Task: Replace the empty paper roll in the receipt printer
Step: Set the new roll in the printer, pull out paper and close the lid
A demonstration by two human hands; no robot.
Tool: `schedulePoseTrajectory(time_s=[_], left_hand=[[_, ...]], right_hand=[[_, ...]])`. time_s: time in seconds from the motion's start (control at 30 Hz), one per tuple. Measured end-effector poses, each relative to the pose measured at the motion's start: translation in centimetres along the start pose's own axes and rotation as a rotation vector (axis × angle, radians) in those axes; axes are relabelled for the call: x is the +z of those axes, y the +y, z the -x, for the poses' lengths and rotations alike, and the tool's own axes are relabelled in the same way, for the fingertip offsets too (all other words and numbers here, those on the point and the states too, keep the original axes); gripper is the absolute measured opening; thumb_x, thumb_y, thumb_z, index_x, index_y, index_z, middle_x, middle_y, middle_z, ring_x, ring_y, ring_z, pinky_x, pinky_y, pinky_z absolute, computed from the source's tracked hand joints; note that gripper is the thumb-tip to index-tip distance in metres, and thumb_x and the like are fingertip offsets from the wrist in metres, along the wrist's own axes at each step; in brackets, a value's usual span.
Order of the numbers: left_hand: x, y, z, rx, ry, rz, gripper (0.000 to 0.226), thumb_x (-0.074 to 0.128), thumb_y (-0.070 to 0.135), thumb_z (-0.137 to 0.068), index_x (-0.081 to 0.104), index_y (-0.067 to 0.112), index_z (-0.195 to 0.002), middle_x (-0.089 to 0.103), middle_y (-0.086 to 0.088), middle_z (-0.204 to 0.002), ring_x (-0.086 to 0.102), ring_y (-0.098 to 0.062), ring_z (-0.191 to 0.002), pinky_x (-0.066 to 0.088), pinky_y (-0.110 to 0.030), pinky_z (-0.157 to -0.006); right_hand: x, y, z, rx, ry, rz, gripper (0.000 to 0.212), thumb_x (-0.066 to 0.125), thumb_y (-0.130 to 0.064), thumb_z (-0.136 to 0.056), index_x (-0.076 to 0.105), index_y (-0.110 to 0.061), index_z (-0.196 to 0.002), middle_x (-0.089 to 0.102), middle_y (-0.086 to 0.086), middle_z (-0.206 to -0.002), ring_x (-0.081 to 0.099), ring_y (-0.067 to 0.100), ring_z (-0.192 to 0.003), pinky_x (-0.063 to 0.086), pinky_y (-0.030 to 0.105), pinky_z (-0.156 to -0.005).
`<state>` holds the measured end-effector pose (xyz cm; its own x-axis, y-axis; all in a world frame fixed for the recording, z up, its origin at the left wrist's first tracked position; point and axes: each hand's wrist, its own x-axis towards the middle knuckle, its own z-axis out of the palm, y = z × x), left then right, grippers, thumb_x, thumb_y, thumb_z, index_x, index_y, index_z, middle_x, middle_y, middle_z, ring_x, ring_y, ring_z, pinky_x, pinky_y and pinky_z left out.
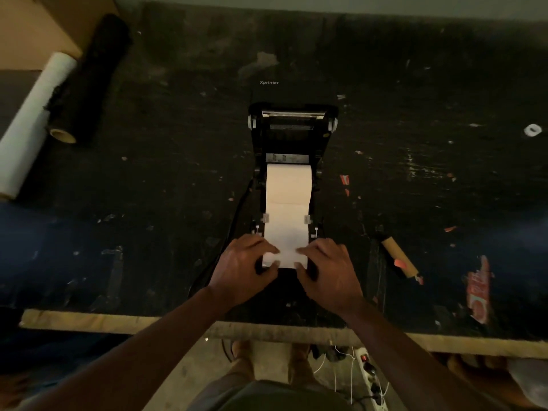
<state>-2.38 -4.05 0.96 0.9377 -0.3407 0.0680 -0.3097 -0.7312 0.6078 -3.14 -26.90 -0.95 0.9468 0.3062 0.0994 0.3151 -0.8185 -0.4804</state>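
A black receipt printer [292,134] stands open in the middle of the dark table, its lid tilted back. A white paper roll [289,180] sits in its bay. The paper strip [286,232] runs from the roll toward me between two small guides. My left hand [246,269] pinches the strip's left corner at the printer's front. My right hand [327,272] pinches the right corner. A bare brown cardboard core [398,258] lies on the table to the right of the printer.
A white roll [32,126] and a black film roll [89,81] lie at the far left by a cardboard box [44,22]. A white tape ring [533,130] sits far right. A red wrapper [477,292] lies near the wooden table edge [89,321]. A power strip [370,375] lies on the floor.
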Motion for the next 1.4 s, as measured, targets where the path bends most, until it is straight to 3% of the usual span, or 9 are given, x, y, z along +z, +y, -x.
schedulePoseTrajectory(time_s=[0.2, 0.33, 0.4, 0.5, 0.7, 0.83, 1.0, 1.17, 1.4], left_hand=[[-6.9, 0.0, -8.9, -0.251, 0.293, 0.178, 0.017, 0.07, 0.018, -0.094, 0.071, 0.015, -0.112, 0.072, -0.001, -0.106, 0.07, -0.006, -0.091, 0.06, -0.025, -0.083], [-11.9, -0.6, -17.9, -0.395, 0.446, 0.241, 0.033, 0.065, 0.031, -0.099, 0.065, 0.017, -0.129, 0.067, 0.015, -0.092, 0.061, 0.007, -0.079, 0.045, -0.003, -0.067], [-13.5, -0.7, -21.5, -0.473, 0.346, 0.225, 0.046, 0.059, 0.045, -0.098, 0.061, 0.022, -0.138, 0.067, 0.015, -0.091, 0.063, -0.002, -0.084, 0.046, -0.015, -0.078], [-14.3, -0.5, -24.2, -0.535, 0.16, 0.239, 0.046, 0.057, 0.055, -0.093, 0.074, 0.019, -0.116, 0.076, -0.008, -0.109, 0.071, -0.026, -0.102, 0.057, -0.039, -0.096], [-13.7, 0.7, -19.3, -0.456, 0.21, 0.198, 0.048, 0.055, 0.064, -0.089, 0.078, 0.027, -0.106, 0.078, 0.002, -0.099, 0.074, -0.018, -0.091, 0.059, -0.04, -0.093], [-11.2, 1.3, -12.8, -0.433, 0.256, 0.256, 0.041, 0.063, 0.055, -0.095, 0.071, 0.03, -0.126, 0.075, 0.01, -0.104, 0.072, -0.007, -0.095, 0.059, -0.033, -0.09], [-6.9, 0.2, -5.7, -0.473, 0.168, 0.319, 0.05, 0.068, 0.041, -0.096, 0.054, 0.034, -0.143, 0.065, 0.026, -0.107, 0.061, 0.025, -0.084, 0.054, -0.006, -0.071], [-3.3, -0.9, -2.1, -0.541, 0.131, 0.409, 0.063, 0.076, 0.027, -0.092, 0.049, 0.034, -0.149, 0.065, 0.007, -0.141, 0.06, 0.002, -0.115, 0.043, -0.005, -0.077], [-1.3, -1.1, -1.4, -0.562, 0.202, 0.467, 0.062, 0.077, 0.015, -0.091, 0.053, 0.031, -0.145, 0.066, 0.005, -0.139, 0.061, -0.001, -0.117, 0.049, -0.015, -0.093]], right_hand=[[-7.9, 0.6, -10.9, 0.265, 0.291, -0.313, 0.006, 0.063, -0.028, -0.098, 0.068, -0.028, -0.102, 0.068, -0.01, -0.094, 0.063, -0.004, -0.08, 0.06, 0.027, -0.077], [-13.5, 1.4, -20.6, 0.458, 0.31, -0.395, 0.041, 0.055, -0.044, -0.103, 0.058, -0.02, -0.136, 0.071, 0.004, -0.118, 0.069, 0.021, -0.112, 0.053, 0.032, -0.093], [-15.4, 1.3, -24.2, 0.507, 0.133, -0.382, 0.058, 0.047, -0.051, -0.105, 0.048, -0.015, -0.15, 0.059, 0.013, -0.146, 0.055, 0.03, -0.134, 0.041, 0.033, -0.103], [-16.0, 0.7, -26.0, 0.49, -0.05, -0.307, 0.059, 0.036, -0.052, -0.108, 0.062, -0.007, -0.136, 0.062, 0.015, -0.123, 0.059, 0.03, -0.113, 0.043, 0.039, -0.099], [-14.9, 0.7, -21.1, 0.428, 0.144, -0.34, 0.037, 0.05, -0.057, -0.102, 0.063, -0.022, -0.103, 0.061, -0.012, -0.087, 0.065, 0.012, -0.085, 0.047, 0.027, -0.07], [-12.8, -0.4, -15.0, 0.465, 0.227, -0.355, 0.025, 0.068, -0.053, -0.093, 0.066, -0.028, -0.095, 0.063, -0.02, -0.083, 0.058, -0.01, -0.076, 0.039, 0.012, -0.062], [-8.9, -0.6, -7.6, 0.549, 0.159, -0.482, 0.025, 0.079, -0.035, -0.089, 0.064, -0.033, -0.107, 0.074, -0.011, -0.098, 0.071, 0.001, -0.089, 0.045, 0.011, -0.067], [-4.9, -0.6, -3.1, 0.564, 0.139, -0.56, 0.056, 0.081, -0.021, -0.089, 0.059, -0.023, -0.141, 0.073, 0.003, -0.127, 0.07, 0.01, -0.111, 0.049, 0.011, -0.081], [-3.3, -0.1, -2.5, 0.583, 0.176, -0.577, 0.057, 0.081, -0.016, -0.088, 0.06, -0.021, -0.14, 0.071, 0.001, -0.13, 0.065, 0.003, -0.111, 0.047, 0.002, -0.076]])
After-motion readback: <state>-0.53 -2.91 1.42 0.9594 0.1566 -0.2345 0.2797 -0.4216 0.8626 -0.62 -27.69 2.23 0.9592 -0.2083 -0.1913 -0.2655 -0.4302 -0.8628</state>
